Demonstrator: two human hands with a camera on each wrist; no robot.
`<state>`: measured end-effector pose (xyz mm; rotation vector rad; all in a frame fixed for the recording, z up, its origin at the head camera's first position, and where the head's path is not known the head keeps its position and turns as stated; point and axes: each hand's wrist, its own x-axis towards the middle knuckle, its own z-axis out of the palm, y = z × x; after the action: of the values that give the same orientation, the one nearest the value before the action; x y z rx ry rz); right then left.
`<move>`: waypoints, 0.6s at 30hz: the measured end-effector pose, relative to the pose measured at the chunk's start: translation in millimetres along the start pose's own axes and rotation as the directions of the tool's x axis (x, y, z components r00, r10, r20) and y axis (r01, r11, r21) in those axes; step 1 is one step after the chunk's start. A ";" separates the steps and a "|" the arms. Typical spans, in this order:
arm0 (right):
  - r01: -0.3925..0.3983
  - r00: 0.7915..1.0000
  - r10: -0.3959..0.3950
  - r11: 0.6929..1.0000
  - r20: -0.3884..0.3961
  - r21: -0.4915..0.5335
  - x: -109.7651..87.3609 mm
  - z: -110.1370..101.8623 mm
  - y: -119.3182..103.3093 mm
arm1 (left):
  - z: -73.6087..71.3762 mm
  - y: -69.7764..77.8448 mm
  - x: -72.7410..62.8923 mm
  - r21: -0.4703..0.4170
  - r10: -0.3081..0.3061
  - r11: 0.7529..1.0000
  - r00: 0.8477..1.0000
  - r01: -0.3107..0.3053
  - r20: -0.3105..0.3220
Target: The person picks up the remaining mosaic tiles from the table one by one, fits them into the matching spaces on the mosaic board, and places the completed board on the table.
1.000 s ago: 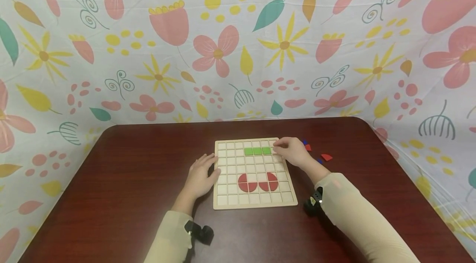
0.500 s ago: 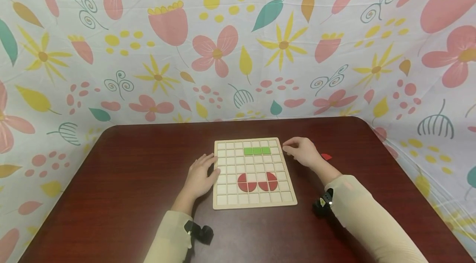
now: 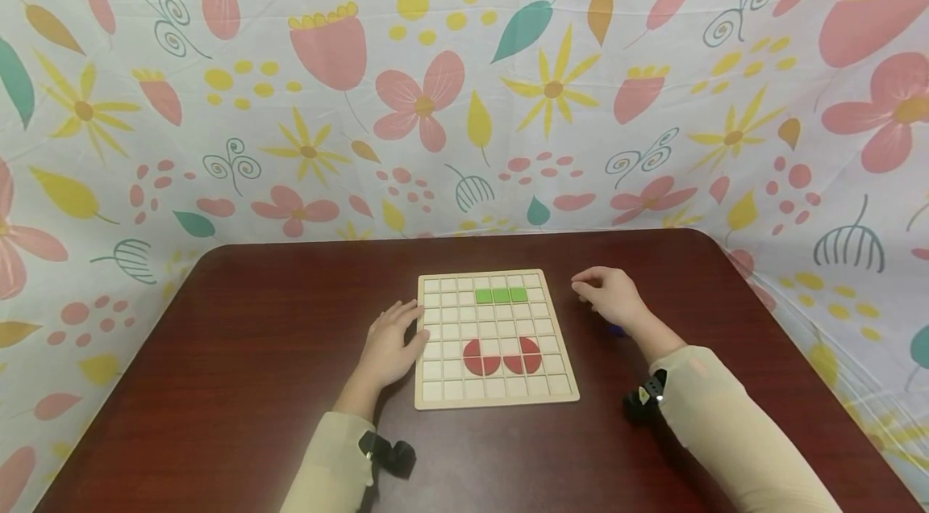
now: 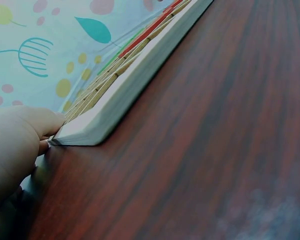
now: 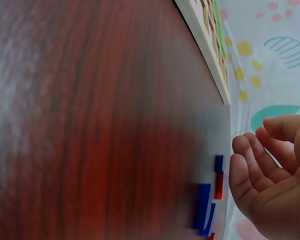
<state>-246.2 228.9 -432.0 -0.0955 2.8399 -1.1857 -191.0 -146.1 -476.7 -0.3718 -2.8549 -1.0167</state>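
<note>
A square wooden grid board (image 3: 493, 403) lies on the table. Three green squares (image 3: 501, 296) sit in a row near its far side. Red quarter-circle pieces (image 3: 492, 366) fill several cells nearer its front. My left hand (image 3: 392, 342) rests along the board's left edge, its thumb and fingertips touching the rim. To the right of the board, my right hand (image 3: 613, 299) hovers with loosely bent fingers, and nothing shows between them. Below that hand lie blue pieces (image 5: 203, 206) and a red piece (image 5: 219, 185). In the head view, the hand mostly hides them.
The dark red-brown table (image 3: 239, 384) extends around the board on all sides. A floral cloth (image 3: 435, 93) hangs behind the table's far edge. Each wrist wears a black camera, one (image 3: 388, 454) on the left and one (image 3: 644, 400) on the right.
My right hand has moved right, from the board's far right corner to above the loose pieces, now covering most of them. My left hand and the pieces on the board stay put.
</note>
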 end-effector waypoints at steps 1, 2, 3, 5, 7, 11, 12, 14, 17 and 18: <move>-0.002 1.000 0.002 1.000 -0.005 -0.001 -0.1 -1.3 0.6 | 0.0 -0.2 -0.1 0.000 0.000 1.000 1.000 0.000 0.001; -0.006 1.000 0.005 1.000 -0.007 -0.003 -0.1 -2.6 1.4 | 0.0 -0.4 -0.1 0.000 0.000 1.000 1.000 0.000 0.002; -0.004 1.000 0.004 1.000 -0.009 -0.006 -0.3 -3.8 1.7 | 0.0 -0.6 -0.2 -0.002 0.000 1.000 1.000 0.000 0.003; 0.000 1.000 0.000 1.000 -0.015 -0.019 -0.7 -6.3 2.3 | 0.1 -0.8 -0.1 -0.002 0.002 1.000 1.000 -0.002 0.002; 0.007 1.000 -0.008 0.999 -0.025 -0.045 -1.0 -8.2 2.6 | 0.3 -1.2 0.0 -0.001 0.001 1.000 1.000 -0.001 0.003; 0.010 0.999 -0.016 0.994 -0.050 -0.109 -2.6 -10.7 1.5 | 0.4 -1.2 0.1 0.003 0.003 1.000 1.000 -0.003 0.003; 0.009 0.998 -0.016 0.993 -0.054 -0.117 -2.8 -11.1 1.3 | 0.3 -1.1 0.1 0.001 0.001 1.000 1.000 -0.001 0.005; 0.008 0.998 -0.016 0.992 -0.061 -0.128 -3.4 -11.7 0.5 | 0.0 -0.7 -0.1 -0.002 0.000 1.000 1.000 0.000 0.006; 0.006 0.998 -0.015 0.989 -0.063 -0.145 -4.0 -12.2 0.6 | -0.3 -0.2 -0.1 -0.006 -0.001 1.000 1.000 0.001 0.005; 0.004 0.998 -0.013 0.989 -0.060 -0.151 -4.0 -12.2 1.0 | -0.2 -0.2 -0.3 -0.005 -0.001 1.000 1.000 0.001 0.006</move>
<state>-243.2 238.6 -424.0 -0.0795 2.9822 -0.9905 -190.8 -146.4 -476.7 -0.3740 -2.8587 -1.0241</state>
